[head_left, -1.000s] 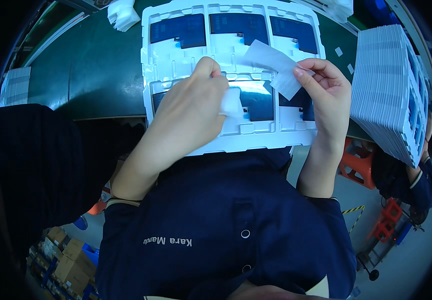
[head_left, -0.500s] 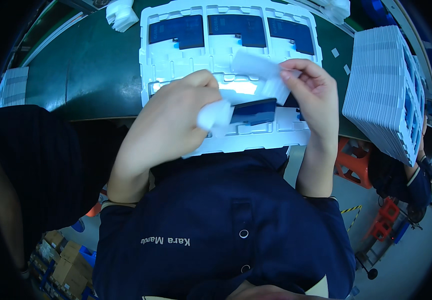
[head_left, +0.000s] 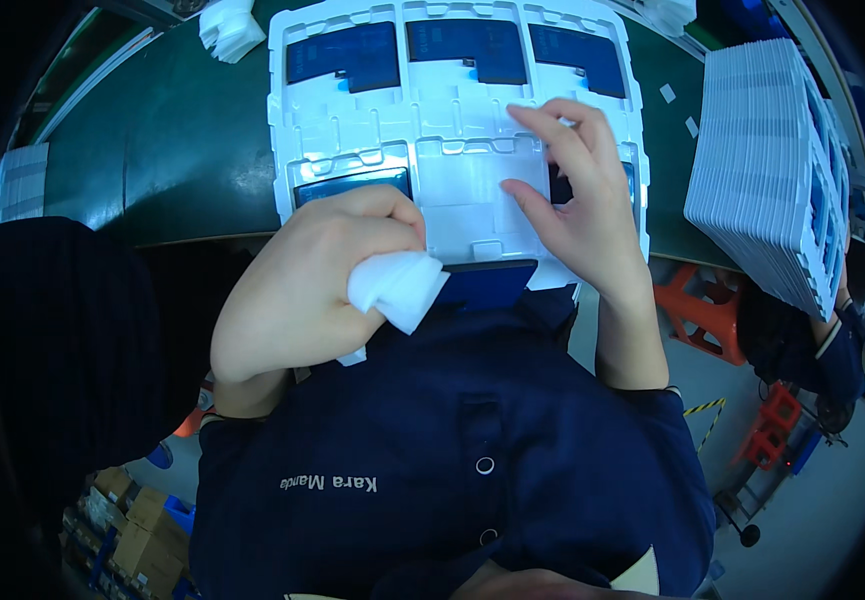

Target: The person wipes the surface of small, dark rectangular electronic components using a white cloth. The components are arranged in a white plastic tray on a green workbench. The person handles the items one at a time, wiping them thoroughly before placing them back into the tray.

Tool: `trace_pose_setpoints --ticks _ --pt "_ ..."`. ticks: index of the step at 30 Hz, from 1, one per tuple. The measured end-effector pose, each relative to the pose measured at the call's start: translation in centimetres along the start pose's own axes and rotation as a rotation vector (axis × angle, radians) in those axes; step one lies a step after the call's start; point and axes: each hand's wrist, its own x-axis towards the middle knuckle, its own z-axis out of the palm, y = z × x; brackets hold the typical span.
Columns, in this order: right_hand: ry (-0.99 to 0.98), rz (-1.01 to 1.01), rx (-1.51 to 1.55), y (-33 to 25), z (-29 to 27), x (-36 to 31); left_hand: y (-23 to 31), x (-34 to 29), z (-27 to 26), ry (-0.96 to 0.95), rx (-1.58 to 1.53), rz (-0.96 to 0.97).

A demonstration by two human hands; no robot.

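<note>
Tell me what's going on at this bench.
A person's left hand grips a wadded white cloth and, it appears, a flat dark panel at the near edge of a white compartmented tray. The right hand is open above the tray. Three L-shaped dark panels lie in its far row. A stack of white trays stands to the right.

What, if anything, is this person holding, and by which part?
The left hand clutches a white wad and a dark flat piece, apparently by its left end; the grip is hidden. The open right hand holds nothing.
</note>
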Motion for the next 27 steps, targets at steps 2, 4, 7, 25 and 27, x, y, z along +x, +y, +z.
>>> trace_pose_setpoints --ticks 2,4,7,25,27 --pt "0.101 -0.125 -0.025 -0.1 -0.6 0.3 -0.2 0.3 0.0 0.027 -0.039 -0.016" --pt "-0.035 -0.231 0.042 -1.1 -1.8 -0.2 -0.4 0.6 0.1 0.047 -0.093 -0.054" --pt "-0.316 -0.301 -0.047 -3.1 -2.7 -0.7 -0.7 0.9 0.2 0.044 -0.19 -0.094" --pt "-0.192 -0.058 0.377 -0.3 -0.7 -0.8 -0.5 3.0 4.8 0.752 -1.28 -0.062" --pt "-0.044 0.139 0.718 -1.9 0.8 -1.8 -0.3 3.9 5.8 0.629 -1.278 -0.035"
